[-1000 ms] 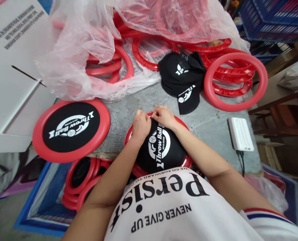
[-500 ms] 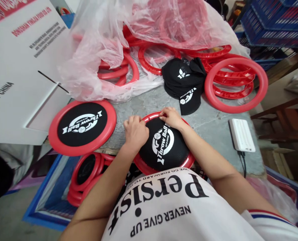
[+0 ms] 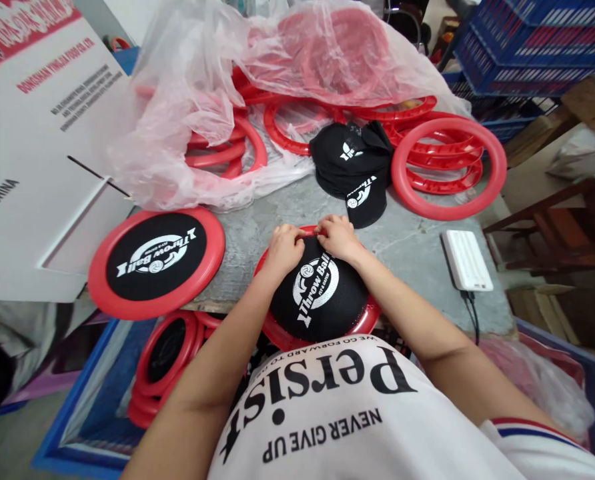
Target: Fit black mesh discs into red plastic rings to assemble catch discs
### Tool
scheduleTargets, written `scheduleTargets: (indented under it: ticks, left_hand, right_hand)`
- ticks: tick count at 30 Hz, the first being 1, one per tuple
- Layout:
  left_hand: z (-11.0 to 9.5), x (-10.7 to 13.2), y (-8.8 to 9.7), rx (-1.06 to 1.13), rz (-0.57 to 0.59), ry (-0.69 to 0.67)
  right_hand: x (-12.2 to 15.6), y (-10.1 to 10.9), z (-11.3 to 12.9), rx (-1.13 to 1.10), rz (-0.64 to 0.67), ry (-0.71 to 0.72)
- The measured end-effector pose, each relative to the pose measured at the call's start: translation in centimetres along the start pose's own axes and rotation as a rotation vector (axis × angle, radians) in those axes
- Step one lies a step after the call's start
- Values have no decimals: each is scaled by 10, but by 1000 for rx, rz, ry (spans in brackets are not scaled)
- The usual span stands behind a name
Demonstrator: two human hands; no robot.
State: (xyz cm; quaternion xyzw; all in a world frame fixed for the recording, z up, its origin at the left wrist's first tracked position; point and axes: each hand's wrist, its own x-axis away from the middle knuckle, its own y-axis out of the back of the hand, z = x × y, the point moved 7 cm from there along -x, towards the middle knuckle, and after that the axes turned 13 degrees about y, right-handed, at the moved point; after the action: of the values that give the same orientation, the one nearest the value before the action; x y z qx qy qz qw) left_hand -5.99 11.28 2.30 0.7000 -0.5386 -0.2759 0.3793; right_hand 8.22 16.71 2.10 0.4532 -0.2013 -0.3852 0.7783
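Note:
A red ring with black "Throw Ball" fabric (image 3: 322, 293) over its middle rests against my body at the table's front edge. Both hands are at its far rim, close together. My left hand (image 3: 285, 249) has its fingers bent and pressed on the fabric's edge at the rim. Just to the right, my right hand (image 3: 338, 237) pinches the same edge with thumb and fingers. The fingertips partly hide the fabric's edge. Beyond them lies a small pile of loose black printed fabric (image 3: 327, 163). To the left, a covered red disc (image 3: 212, 270) lies flat, its print facing up.
Bare red rings (image 3: 400, 170) are stacked at the right, and more lie under a clear plastic bag (image 3: 177, 127) at the back. A white power bank (image 3: 466, 260) with a cable sits at right. A blue crate (image 3: 85, 393) below holds covered discs. A printed carton (image 3: 42, 200) stands left.
My left hand has moved along the rim toward my right hand, from the left side to the far edge. The view has shifted slightly.

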Motion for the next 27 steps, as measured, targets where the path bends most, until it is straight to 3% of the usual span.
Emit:
scheduleTargets:
  ticks: [4,27]
  left_hand:
    - [4,-6,-2,93,18,69]
    - [9,-7,0,154,-57,191]
  right_hand:
    - [-11,-3,8,-60,40,74]
    - [-12,-9,3,-139,-54,6]
